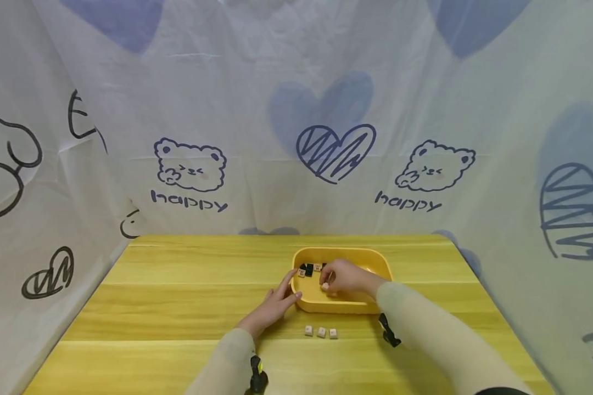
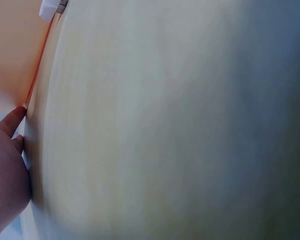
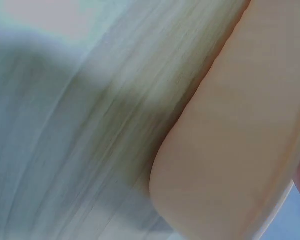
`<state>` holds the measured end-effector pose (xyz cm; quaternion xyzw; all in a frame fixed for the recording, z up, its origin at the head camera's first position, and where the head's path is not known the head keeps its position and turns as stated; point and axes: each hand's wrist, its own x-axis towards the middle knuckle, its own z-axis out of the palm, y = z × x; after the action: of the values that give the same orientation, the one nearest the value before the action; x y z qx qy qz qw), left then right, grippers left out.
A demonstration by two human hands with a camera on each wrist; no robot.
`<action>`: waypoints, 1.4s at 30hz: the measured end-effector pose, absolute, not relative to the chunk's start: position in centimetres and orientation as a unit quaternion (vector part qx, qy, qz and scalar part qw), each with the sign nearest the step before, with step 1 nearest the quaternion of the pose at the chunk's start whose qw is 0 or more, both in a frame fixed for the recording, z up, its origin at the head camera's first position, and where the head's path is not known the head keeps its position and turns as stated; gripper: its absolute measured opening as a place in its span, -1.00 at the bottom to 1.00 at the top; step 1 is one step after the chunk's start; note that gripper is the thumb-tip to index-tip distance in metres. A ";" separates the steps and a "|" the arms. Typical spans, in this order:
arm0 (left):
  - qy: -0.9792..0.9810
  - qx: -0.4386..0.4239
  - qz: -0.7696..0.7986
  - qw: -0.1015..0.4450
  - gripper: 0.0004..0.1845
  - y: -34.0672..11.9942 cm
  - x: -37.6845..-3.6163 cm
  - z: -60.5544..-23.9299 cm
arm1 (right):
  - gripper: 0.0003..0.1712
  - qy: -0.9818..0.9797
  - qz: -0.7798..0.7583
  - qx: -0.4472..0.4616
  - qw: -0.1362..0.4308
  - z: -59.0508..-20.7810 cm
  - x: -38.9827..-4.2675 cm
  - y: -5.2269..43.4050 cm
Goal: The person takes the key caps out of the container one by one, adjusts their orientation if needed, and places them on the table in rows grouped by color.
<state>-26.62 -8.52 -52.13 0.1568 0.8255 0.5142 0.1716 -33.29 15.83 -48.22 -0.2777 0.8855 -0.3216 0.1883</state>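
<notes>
Inside the yellow tray (image 1: pixel 336 308), the right hand (image 1: pixel 346 276) pinches a small white cube (image 1: pixel 325 286) between thumb and fingers, just nearer the viewer than some black and white pieces (image 1: pixel 309 269). The left hand (image 1: pixel 272 307), grasping nothing, rests its extended fingers against the tray's left end. Three more white cubes (image 1: pixel 322 332) line the worktop (image 1: pixel 188 307) before the tray, to the right of the left hand.

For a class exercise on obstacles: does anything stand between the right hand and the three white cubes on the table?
Yes: the near wall of the yellow tray stands between the right hand, inside it, and the white cubes; nothing visible blocks going over.
</notes>
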 end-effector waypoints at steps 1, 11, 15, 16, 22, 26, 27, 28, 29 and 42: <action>0.825 0.158 0.515 0.171 -0.29 -8.6 -26.6 -52.1 | -0.83 0.886 -0.322 -0.277 0.185 -48.0 -33.2 15.9; 0.825 0.164 0.514 0.172 -0.30 -8.7 -26.4 -51.9 | -0.81 0.855 -0.411 -0.275 0.156 -47.3 -31.6 17.7; 0.822 0.160 0.520 0.167 -0.30 -8.7 -26.6 -52.0 | -0.80 0.838 -0.457 -0.266 0.139 -46.7 -30.8 18.5; 0.822 0.161 0.521 0.165 -0.30 -8.7 -26.6 -52.0 | -0.79 0.834 -0.466 -0.262 0.138 -46.5 -30.5 18.7; 0.825 0.172 0.512 0.163 -0.30 -8.6 -26.7 -52.4 | -0.76 0.817 -0.506 -0.235 0.148 -45.7 -28.4 19.6; 0.825 0.168 0.514 0.164 -0.29 -8.6 -26.6 -52.4 | -0.77 0.812 -0.518 -0.225 0.146 -45.6 -27.4 19.7; 0.824 0.168 0.516 0.164 -0.29 -8.6 -26.6 -52.4 | -0.77 0.811 -0.521 -0.224 0.147 -45.5 -27.2 19.6; 0.824 0.167 0.516 0.164 -0.29 -8.7 -26.6 -52.3 | -0.77 0.809 -0.524 -0.220 0.148 -45.5 -27.0 19.6; 0.825 0.167 0.515 0.163 -0.29 -8.7 -26.6 -52.3 | -0.77 0.806 -0.529 -0.218 0.150 -45.5 -26.8 19.6; 0.824 0.167 0.516 0.167 -0.30 -8.7 -26.5 -52.1 | -0.79 0.794 -0.555 -0.217 0.119 -46.4 -23.9 20.1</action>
<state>-26.51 -8.67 -52.09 0.1670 0.8236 0.5157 0.1669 -23.91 20.13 -46.35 -0.2173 0.7942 -0.5549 0.1190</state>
